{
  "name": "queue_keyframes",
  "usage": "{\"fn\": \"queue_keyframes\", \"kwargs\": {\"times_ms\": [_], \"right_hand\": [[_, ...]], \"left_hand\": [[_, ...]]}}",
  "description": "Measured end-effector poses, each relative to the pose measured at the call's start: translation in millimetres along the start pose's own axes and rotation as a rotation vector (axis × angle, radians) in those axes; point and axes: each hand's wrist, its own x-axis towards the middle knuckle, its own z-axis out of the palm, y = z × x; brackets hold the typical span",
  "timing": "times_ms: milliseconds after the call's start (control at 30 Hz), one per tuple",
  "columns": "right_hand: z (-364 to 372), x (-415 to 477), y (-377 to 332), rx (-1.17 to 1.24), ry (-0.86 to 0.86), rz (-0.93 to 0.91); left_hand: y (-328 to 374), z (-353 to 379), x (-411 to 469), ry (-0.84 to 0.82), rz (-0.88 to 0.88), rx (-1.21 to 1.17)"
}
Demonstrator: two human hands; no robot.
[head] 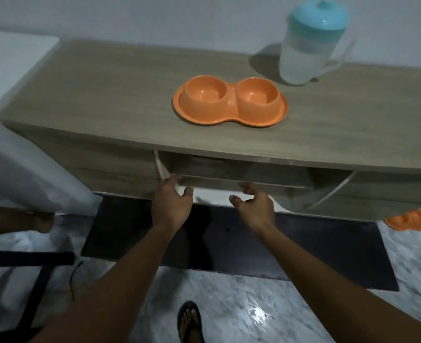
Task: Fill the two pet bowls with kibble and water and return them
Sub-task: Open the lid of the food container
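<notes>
An orange double pet bowl point(230, 112) sits on top of a wooden cabinet point(105, 95), both cups with nothing in them. A clear water pitcher point(303, 58) with a teal lid stands behind it to the right, partly full. A second orange double bowl point(408, 220) lies on the floor at the right, partly hidden by the cabinet. My left hand point(172, 201) touches the left front corner of a shelf or drawer point(229, 184) in the cabinet's middle opening, fingers apart. My right hand point(252, 204) hovers at that front edge, fingers curled and apart, holding nothing.
A white appliance point(19, 157) stands against the cabinet's left side. A dark mat point(303, 248) lies on the marble floor below the cabinet. A black chair frame point(26, 268) is at lower left, where another person's arm point(14, 221) reaches in. My sandalled foot point(189, 323) is at the bottom.
</notes>
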Motion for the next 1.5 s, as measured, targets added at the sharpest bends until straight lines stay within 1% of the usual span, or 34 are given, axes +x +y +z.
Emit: {"fn": "queue_keyframes", "kwargs": {"times_ms": [100, 200, 233, 300, 367, 467, 567, 633, 733, 800, 900, 1000, 1100, 1167, 1233, 1300, 1400, 1500], "right_hand": [[42.7, 42.9, 10.0, -0.018, 0.056, -0.036], [69.6, 80.5, 11.5, 0.105, 0.108, -0.074], [75.1, 92.0, 11.7, 0.167, 0.132, -0.082], [82.8, 112.6, 12.8, 0.287, 0.168, -0.057], [87.3, 126.0, 14.1, 0.37, 0.144, 0.007], [92.7, 136.8, 15.6, 0.427, 0.101, 0.043], [99.1, 130.7, 14.3, 0.484, 0.101, 0.049], [98.9, 121.5, 17.4, 0.511, 0.122, 0.082], [91.4, 94.0, 18.3, 0.501, 0.132, 0.119], [84.8, 68.3, 20.9, 0.489, 0.18, 0.11], [70.4, 17.5, 19.4, 0.5, 0.227, 0.109], [42.4, -39.5, 7.8, 0.519, 0.205, 0.189], [7.1, -89.4, -19.1, 0.545, 0.13, 0.264], [-16.0, -107.3, -44.0, 0.526, 0.053, 0.243], [-38.3, -114.7, -72.7, 0.503, -0.034, 0.179], [-59.2, -117.8, -108.8, 0.47, -0.085, 0.109], [-72.2, -101.1, -149.5, 0.435, -0.105, 0.007], [-70.5, -75.8, -191.2, 0.416, -0.133, -0.043]], "left_hand": [[-23.9, 26.2, 41.5, 0.081, 0.004, -0.051], [-32.0, 50.2, 78.8, 0.103, 0.026, -0.039], [-29.6, 56.5, 88.8, 0.093, -0.003, -0.051], [-21.2, 69.0, 108.6, 0.051, -0.141, -0.094], [-16.5, 79.3, 123.9, -0.006, -0.274, -0.108], [-23.6, 94.9, 145.4, -0.024, -0.345, -0.12], [-21.5, 96.8, 138.6, 0.014, -0.389, -0.232], [-19.6, 91.9, 122.0, 0.064, -0.394, -0.374], [-25.0, 81.8, 90.5, 0.087, -0.281, -0.511], [-29.3, 75.1, 64.3, 0.091, -0.259, -0.554], [-24.8, 56.2, 18.0, 0.136, -0.269, -0.602], [-6.5, 22.9, -37.0, 0.145, -0.331, -0.57], [17.0, -17.7, -81.9, 0.171, -0.33, -0.523], [37.8, -46.5, -93.5, 0.189, -0.318, -0.486], [62.3, -73.7, -93.4, 0.215, -0.269, -0.477], [88.3, -104.6, -86.9, 0.22, -0.203, -0.508], [112.5, -142.1, -60.8, 0.185, -0.148, -0.52], [125.5, -179.7, -20.2, 0.161, -0.157, -0.552]]}}
